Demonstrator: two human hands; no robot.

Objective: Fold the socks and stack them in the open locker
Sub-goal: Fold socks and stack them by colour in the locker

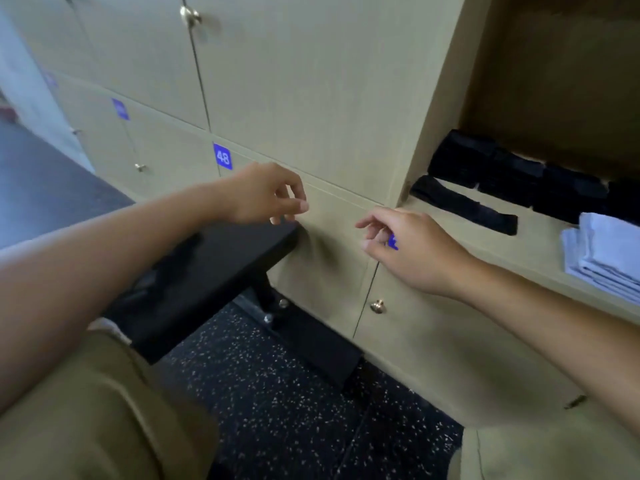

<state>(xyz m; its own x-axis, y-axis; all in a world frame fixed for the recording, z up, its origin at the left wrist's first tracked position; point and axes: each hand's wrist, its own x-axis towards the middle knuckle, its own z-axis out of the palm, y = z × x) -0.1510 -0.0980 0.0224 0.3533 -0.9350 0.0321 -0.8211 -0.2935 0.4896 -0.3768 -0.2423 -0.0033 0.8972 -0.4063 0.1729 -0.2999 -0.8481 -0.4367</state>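
The open locker [540, 247] is at the right. On its shelf lie folded black socks [512, 174] in a row at the back. One flat black sock [464, 204] lies in front of them, and a stack of folded white socks [609, 251] sits at the right. My left hand [266, 194] hovers in front of the closed locker doors with loosely curled fingers, holding nothing. My right hand [412, 247] hangs just left of the open locker, fingers loosely curled and empty.
Closed beige locker doors [311, 98] with round knobs and blue number tags fill the wall. A black bench [207, 268] stands at the left below my left arm. Speckled dark floor [294, 393] lies below. My tan-clad legs are at the bottom left.
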